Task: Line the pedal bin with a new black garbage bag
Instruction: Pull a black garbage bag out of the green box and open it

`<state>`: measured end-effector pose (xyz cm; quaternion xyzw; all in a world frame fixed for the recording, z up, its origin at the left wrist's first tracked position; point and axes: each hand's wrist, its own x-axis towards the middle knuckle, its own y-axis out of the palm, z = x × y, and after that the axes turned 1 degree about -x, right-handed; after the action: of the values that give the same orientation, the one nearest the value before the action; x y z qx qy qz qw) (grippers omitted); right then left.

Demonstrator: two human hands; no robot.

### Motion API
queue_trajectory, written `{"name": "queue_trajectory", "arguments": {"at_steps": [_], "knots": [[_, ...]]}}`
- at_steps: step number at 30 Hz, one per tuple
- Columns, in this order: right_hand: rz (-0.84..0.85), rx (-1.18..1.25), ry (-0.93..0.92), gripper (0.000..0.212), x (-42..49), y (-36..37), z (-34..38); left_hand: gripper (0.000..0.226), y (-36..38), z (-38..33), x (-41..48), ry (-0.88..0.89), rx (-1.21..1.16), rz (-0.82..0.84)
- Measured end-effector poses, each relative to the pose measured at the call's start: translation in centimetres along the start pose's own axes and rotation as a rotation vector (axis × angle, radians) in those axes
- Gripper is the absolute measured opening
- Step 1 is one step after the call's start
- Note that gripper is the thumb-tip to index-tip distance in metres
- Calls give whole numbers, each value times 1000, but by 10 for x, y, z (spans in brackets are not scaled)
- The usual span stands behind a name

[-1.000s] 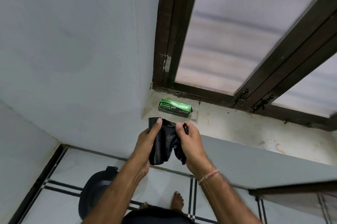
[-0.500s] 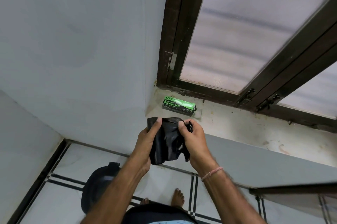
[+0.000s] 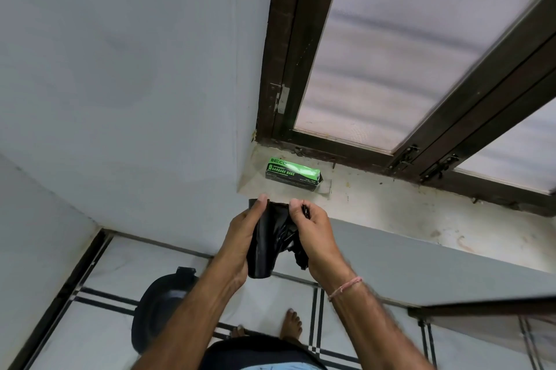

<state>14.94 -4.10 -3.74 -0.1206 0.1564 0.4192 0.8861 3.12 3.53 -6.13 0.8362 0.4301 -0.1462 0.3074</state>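
Note:
A folded black garbage bag [image 3: 266,246] hangs between my hands in front of the window sill. My left hand [image 3: 245,232] grips its left edge with the thumb on top. My right hand [image 3: 313,231] pinches its upper right corner, where the plastic is bunched. The black pedal bin [image 3: 159,306] stands on the tiled floor below, partly hidden by my left forearm; its lid looks closed. A green box of garbage bags [image 3: 293,173] lies on the sill just beyond my fingers.
The sill [image 3: 391,207] is stained and runs to the right under a dark wooden window frame [image 3: 288,68]. A white wall [image 3: 120,84] fills the left. My bare feet [image 3: 290,323] stand on the floor beside the bin.
Both hands have kept hold of the bag and drawn slightly closer to the sill's edge. The bag looks a little more bunched at the right corner. The view has shifted slightly.

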Motion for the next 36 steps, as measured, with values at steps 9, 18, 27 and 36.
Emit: {"name": "queue_trajectory", "arguments": {"at_steps": [9,18,27,36], "knots": [[89,46,-43,33,2,2,3,81,-3,-5,-4,4,-15,-46],[65,57,1,28,7,3,-5,80,-2,-10,-6,-15,-48,-31],[43,77,-38,17,7,2,-4,72,0,-8,-3,-10,-116,-38],[-26,300,3,12,7,12,2,63,22,-9,-6,-99,-410,3]]}}
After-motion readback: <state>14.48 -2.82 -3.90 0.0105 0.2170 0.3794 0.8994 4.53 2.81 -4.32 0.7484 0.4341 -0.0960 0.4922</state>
